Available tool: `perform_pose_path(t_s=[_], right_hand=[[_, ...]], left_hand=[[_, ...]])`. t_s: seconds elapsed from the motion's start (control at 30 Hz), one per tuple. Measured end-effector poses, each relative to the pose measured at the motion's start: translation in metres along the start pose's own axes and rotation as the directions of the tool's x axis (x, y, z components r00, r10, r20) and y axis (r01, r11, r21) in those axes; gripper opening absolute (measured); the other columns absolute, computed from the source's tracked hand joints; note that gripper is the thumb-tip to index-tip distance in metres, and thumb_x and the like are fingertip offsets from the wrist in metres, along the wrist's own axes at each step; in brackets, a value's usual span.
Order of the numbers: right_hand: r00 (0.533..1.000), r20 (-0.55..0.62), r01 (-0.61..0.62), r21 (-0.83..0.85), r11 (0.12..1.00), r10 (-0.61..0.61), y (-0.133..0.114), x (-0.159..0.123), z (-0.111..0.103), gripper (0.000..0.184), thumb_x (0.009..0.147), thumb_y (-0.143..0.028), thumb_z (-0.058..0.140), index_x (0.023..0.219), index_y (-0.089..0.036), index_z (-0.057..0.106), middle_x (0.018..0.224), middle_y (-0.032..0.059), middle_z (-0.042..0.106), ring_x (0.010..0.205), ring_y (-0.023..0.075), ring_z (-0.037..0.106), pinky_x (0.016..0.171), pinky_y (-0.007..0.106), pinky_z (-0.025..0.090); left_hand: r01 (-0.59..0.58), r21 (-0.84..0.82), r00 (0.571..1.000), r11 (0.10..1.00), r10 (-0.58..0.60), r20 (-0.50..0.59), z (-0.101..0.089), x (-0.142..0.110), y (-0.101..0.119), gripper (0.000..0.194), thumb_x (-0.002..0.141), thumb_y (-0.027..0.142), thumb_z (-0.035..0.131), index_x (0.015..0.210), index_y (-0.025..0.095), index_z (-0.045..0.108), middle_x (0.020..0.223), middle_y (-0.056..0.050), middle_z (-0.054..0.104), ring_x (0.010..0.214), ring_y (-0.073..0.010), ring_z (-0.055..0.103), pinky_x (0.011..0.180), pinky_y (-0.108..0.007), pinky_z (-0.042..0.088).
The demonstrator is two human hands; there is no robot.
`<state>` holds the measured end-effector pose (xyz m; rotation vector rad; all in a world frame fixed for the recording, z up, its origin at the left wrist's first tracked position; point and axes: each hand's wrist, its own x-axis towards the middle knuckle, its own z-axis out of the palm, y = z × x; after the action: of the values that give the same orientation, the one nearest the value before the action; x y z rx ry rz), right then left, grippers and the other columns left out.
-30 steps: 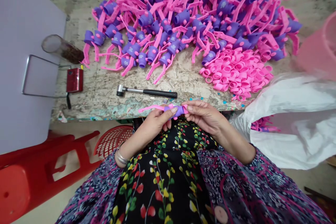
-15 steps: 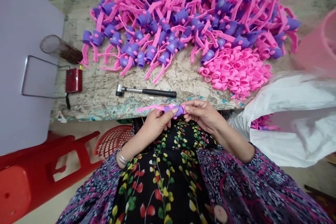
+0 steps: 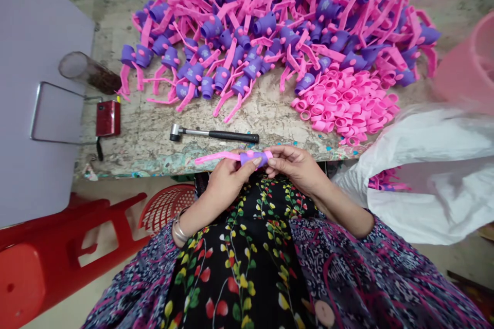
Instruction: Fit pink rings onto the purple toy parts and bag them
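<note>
Over my lap, just off the table's front edge, is a purple plastic piece (image 3: 247, 157) with a pink arm (image 3: 216, 156) pointing left. My left hand (image 3: 228, 180) is closed around the purple body, thumb on top. A pink ring (image 3: 269, 155) sits at the body's right end, and my right hand (image 3: 295, 166) pinches that ring between thumb and fingers. Loose pink rings (image 3: 347, 105) lie heaped on the table at right. Behind them spreads a large pile of purple pieces with pink arms (image 3: 266, 23).
A small hammer (image 3: 216, 134) lies near the table edge. To the left are a red metal device (image 3: 108, 118) and a tipped clear cup (image 3: 90, 72). At right stand a pink bucket (image 3: 469, 67) and an open white sack (image 3: 420, 164). A red stool (image 3: 57, 262) is lower left.
The pink ring now sits against the purple piece's right end, with the right fingers close on it. The pink arm has shifted slightly left and up.
</note>
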<state>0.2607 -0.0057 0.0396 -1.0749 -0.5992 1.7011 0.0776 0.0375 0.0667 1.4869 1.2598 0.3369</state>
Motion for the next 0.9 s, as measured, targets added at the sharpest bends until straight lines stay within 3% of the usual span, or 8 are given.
perform_pose_path(t_s=[0.2, 0.33, 0.4, 0.57, 0.77, 0.9], right_hand=[[0.998, -0.059, 0.031, -0.079, 0.996, -0.035, 0.0, 0.001, 0.003, 0.029, 0.07, -0.035, 0.084, 0.091, -0.019, 0.071, 0.067, -0.0032, 0.069, 0.057, 0.009, 0.065, 0.056, 0.022, 0.057], [0.995, -0.086, 0.033, -0.134, 0.99, -0.045, -0.002, 0.002, 0.007, 0.033, 0.069, -0.039, 0.083, 0.091, -0.017, 0.07, 0.067, -0.0027, 0.068, 0.056, 0.0091, 0.063, 0.054, 0.022, 0.056], [0.993, -0.089, 0.061, -0.165, 0.984, -0.077, -0.004, 0.002, 0.011, 0.035, 0.07, -0.041, 0.083, 0.091, -0.017, 0.068, 0.066, -0.0031, 0.066, 0.055, 0.009, 0.061, 0.053, 0.022, 0.054], [0.961, -0.057, 0.247, -0.274, 0.93, -0.272, -0.011, -0.005, 0.024, 0.03, 0.076, -0.045, 0.078, 0.089, -0.02, 0.066, 0.065, -0.0038, 0.06, 0.055, 0.0087, 0.056, 0.053, 0.023, 0.049], [0.891, -0.013, 0.366, -0.571, 0.735, -0.454, -0.011, -0.017, 0.022, 0.032, 0.081, -0.048, 0.073, 0.099, -0.023, 0.069, 0.075, 0.0003, 0.061, 0.063, 0.0123, 0.054, 0.058, 0.027, 0.046], [0.869, 0.03, 0.404, -0.619, 0.674, -0.494, -0.013, -0.017, 0.02, 0.031, 0.083, -0.05, 0.071, 0.098, -0.022, 0.07, 0.074, 0.0008, 0.061, 0.064, 0.0131, 0.054, 0.058, 0.027, 0.046]], left_hand=[[-0.021, 0.002, 0.995, 1.0, 0.021, -0.096, 0.004, 0.0, -0.002, 0.035, 0.083, 0.053, 0.06, 0.092, 0.02, 0.067, 0.063, 0.002, 0.058, 0.058, -0.0146, 0.052, 0.055, -0.025, 0.039], [-0.007, -0.075, 0.993, 0.997, -0.002, -0.117, 0.007, 0.001, -0.001, 0.031, 0.083, 0.05, 0.062, 0.079, 0.019, 0.062, 0.058, 0.004, 0.054, 0.054, -0.0123, 0.048, 0.053, -0.024, 0.035], [0.009, -0.183, 0.997, 0.983, -0.024, -0.079, 0.008, 0.002, -0.001, 0.033, 0.084, 0.049, 0.061, 0.072, 0.019, 0.057, 0.055, 0.005, 0.051, 0.051, -0.0105, 0.044, 0.051, -0.023, 0.034], [0.084, -0.489, 0.99, 0.868, -0.017, 0.139, 0.009, 0.004, -0.003, 0.042, 0.088, 0.054, 0.054, 0.066, 0.018, 0.055, 0.052, 0.003, 0.051, 0.047, -0.0086, 0.042, 0.048, -0.023, 0.032], [0.138, -0.561, 0.974, 0.816, -0.008, 0.227, 0.008, 0.003, -0.006, 0.041, 0.085, 0.056, 0.057, 0.071, 0.017, 0.059, 0.051, 0.003, 0.052, 0.046, -0.0088, 0.042, 0.046, -0.024, 0.032], [0.179, -0.549, 0.968, 0.816, -0.047, 0.245, 0.009, 0.004, -0.009, 0.042, 0.083, 0.056, 0.057, 0.066, 0.018, 0.056, 0.049, 0.003, 0.052, 0.045, -0.0086, 0.043, 0.046, -0.024, 0.032]])
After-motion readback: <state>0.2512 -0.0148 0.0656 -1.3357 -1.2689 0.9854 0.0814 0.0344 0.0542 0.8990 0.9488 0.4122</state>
